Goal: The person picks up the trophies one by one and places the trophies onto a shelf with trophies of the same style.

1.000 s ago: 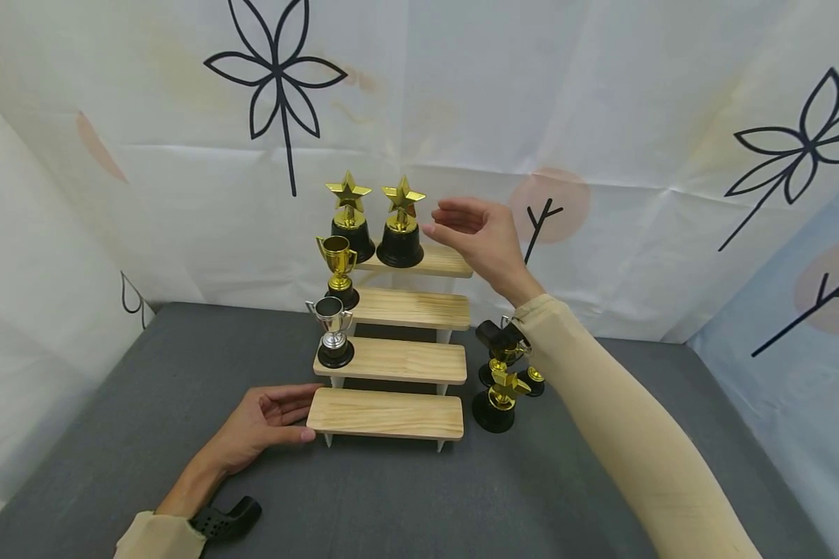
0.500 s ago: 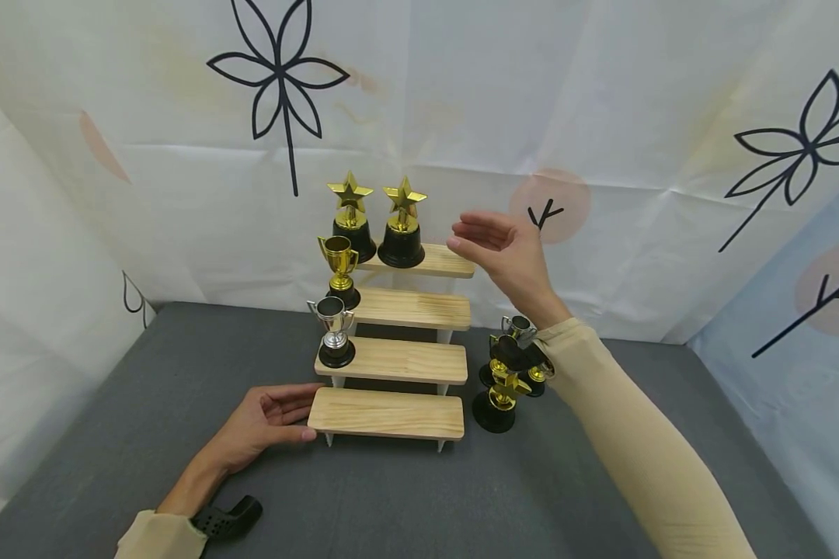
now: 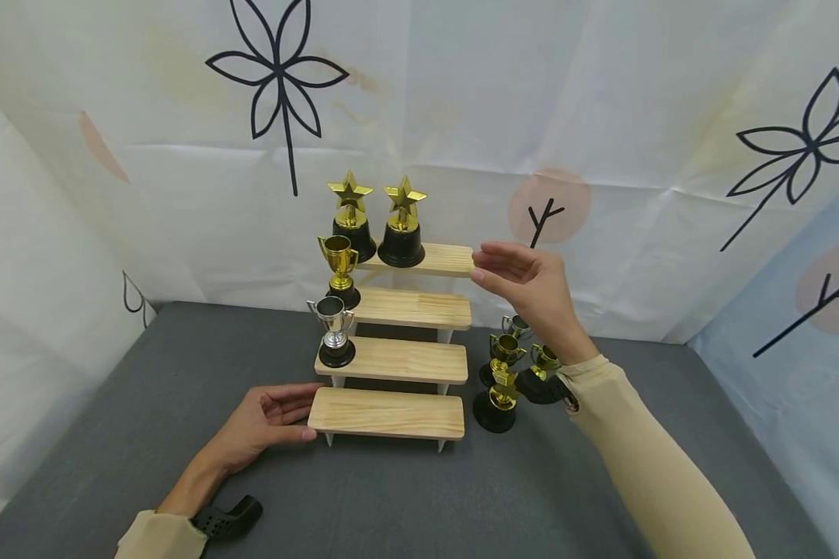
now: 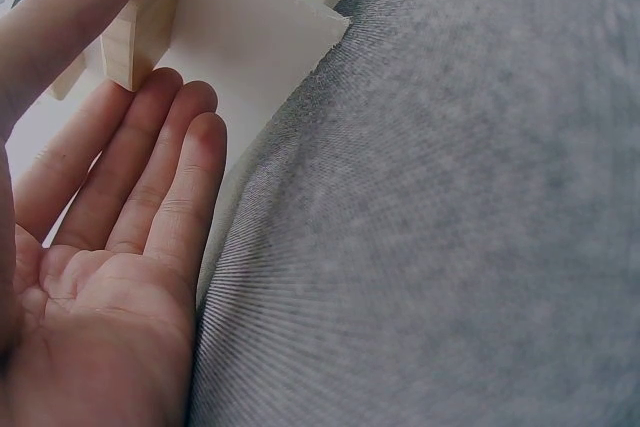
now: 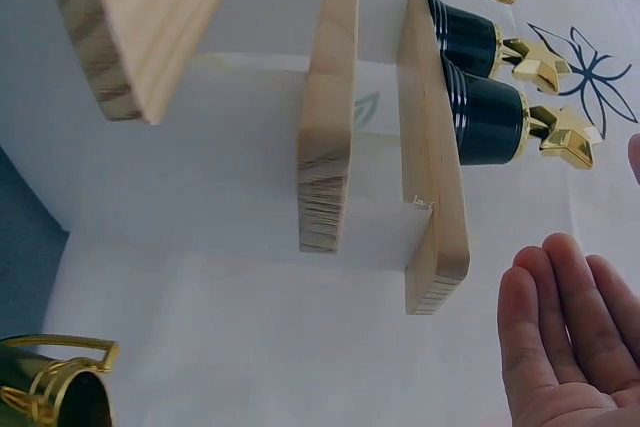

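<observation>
Tbl (image 3: 308, 508) dark grey, white backdrop (image 3: 461, 101) behind; L hand (image 3: 269, 419) pinching stand (image 3: 388, 411), R hand (image 3: 531, 287) relaxed, w/ fingers loose.

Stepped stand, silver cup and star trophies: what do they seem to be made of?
Stepped stand: pale wood treads, smooth and matt-looking, with grain on top and cut ends. Its white supports look like smooth sheet, material unclear.
Silver cup: mirror-bright metallic surface; metal or plated plastic, can't tell.
Star trophies: glossy gold above, probably metallised plastic; bases dark with a soft sheen, likely plastic.
</observation>
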A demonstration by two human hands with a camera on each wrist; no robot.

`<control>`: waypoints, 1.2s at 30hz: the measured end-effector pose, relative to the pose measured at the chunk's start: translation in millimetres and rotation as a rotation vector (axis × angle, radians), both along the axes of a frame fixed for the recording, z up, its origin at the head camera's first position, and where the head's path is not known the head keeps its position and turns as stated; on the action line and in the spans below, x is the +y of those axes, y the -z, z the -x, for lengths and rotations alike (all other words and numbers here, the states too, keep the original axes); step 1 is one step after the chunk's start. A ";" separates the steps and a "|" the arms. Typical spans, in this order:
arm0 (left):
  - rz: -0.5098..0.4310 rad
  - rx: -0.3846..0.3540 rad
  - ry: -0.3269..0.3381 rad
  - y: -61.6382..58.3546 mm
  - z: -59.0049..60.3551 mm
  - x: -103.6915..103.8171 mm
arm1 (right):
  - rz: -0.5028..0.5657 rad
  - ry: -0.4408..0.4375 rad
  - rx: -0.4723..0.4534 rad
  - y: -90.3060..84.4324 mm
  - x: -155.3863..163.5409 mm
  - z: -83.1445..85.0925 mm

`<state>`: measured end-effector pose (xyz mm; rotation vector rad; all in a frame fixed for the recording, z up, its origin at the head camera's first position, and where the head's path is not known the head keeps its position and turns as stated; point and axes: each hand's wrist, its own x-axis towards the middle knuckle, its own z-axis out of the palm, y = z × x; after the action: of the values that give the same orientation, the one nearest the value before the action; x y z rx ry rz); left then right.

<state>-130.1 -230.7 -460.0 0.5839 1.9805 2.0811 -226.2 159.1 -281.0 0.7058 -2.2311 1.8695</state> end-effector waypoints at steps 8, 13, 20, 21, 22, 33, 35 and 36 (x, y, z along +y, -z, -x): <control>0.005 -0.006 -0.003 -0.5 -0.6 0.0 | 0.054 -0.018 -0.041 12.3 11.1 -14.9; 0.005 -0.005 -0.001 -0.4 -0.8 0.2 | 0.011 0.007 -0.044 23.8 18.9 -22.9; 0.011 -0.006 -0.008 -0.4 -0.9 0.2 | -0.002 0.022 -0.061 38.9 27.7 -36.7; 0.012 -0.006 -0.009 -0.5 -0.9 0.3 | 0.002 0.022 -0.062 40.8 28.7 -38.6; 0.013 -0.006 -0.010 -0.7 -0.9 0.3 | 0.002 0.024 -0.060 42.6 29.7 -40.4; 0.006 0.008 -0.004 -0.6 -0.3 0.1 | -0.030 0.085 -0.065 71.8 41.3 -56.1; 0.008 0.007 -0.007 -0.8 -0.4 0.3 | -0.028 0.094 -0.071 76.8 43.2 -59.0; 0.007 0.006 -0.007 -1.0 -0.5 0.5 | -0.023 0.096 -0.074 79.1 44.3 -60.3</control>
<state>-129.6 -230.2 -459.0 0.5829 1.9951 2.0779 -165.9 203.4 -360.1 0.5302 -2.2906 1.8568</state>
